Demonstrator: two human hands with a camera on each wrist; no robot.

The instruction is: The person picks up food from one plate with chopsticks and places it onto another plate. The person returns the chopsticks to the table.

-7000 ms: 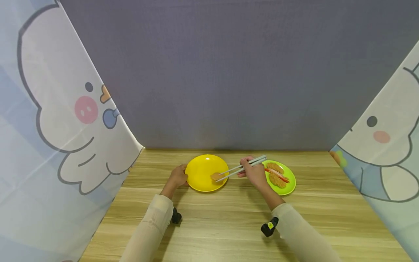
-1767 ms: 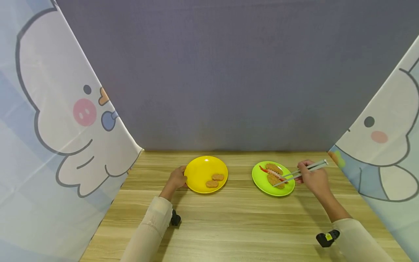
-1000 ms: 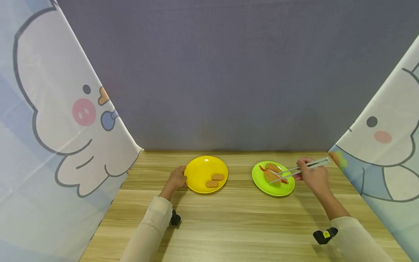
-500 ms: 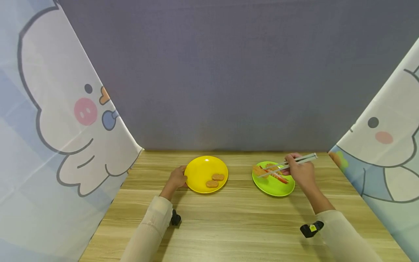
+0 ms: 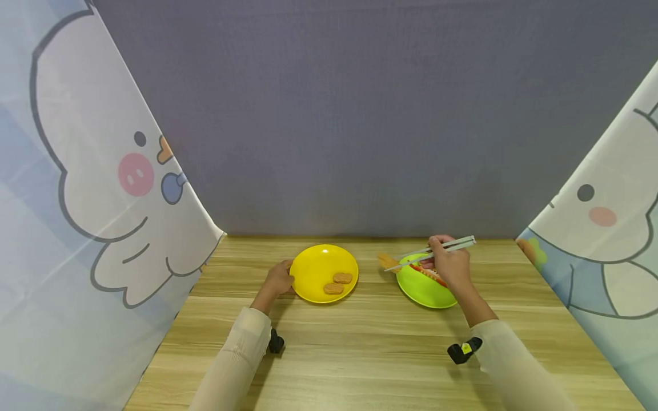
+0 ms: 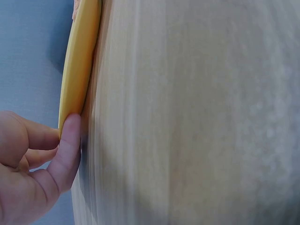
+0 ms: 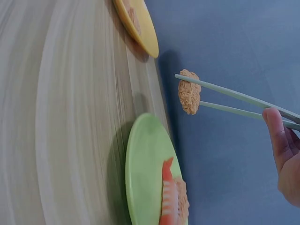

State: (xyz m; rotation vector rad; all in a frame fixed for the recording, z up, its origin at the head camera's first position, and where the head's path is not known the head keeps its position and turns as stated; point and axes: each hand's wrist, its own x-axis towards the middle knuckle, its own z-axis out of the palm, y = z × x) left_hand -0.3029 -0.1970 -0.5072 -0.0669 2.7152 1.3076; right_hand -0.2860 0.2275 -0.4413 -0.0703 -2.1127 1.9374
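Observation:
My right hand (image 5: 451, 265) holds a pair of pale chopsticks (image 7: 234, 95). Their tips pinch a golden breaded nugget (image 7: 189, 92), raised in the air near the left edge of the green plate (image 5: 422, 294). On that plate lies a red and white shrimp (image 7: 168, 197), with another breaded piece (image 7: 183, 199) beside it, mostly hidden by my hand in the head view. My left hand (image 5: 279, 278) pinches the left rim of the yellow plate (image 5: 313, 268) between thumb and fingers. Two small nuggets (image 5: 334, 288) lie towards that plate's lower right.
Both plates stand on a wood-grain table (image 5: 349, 354), with a gap between them. A grey backdrop (image 5: 329, 120) rises behind the table. Cartoon-printed cloths (image 5: 103, 171) hang at the left and right sides.
After a nugget was set on the yellow plate, which now bears two, my right hand went to the green plate. The chopsticks gripped another nugget there, lifted it and moved left. My left hand stayed.

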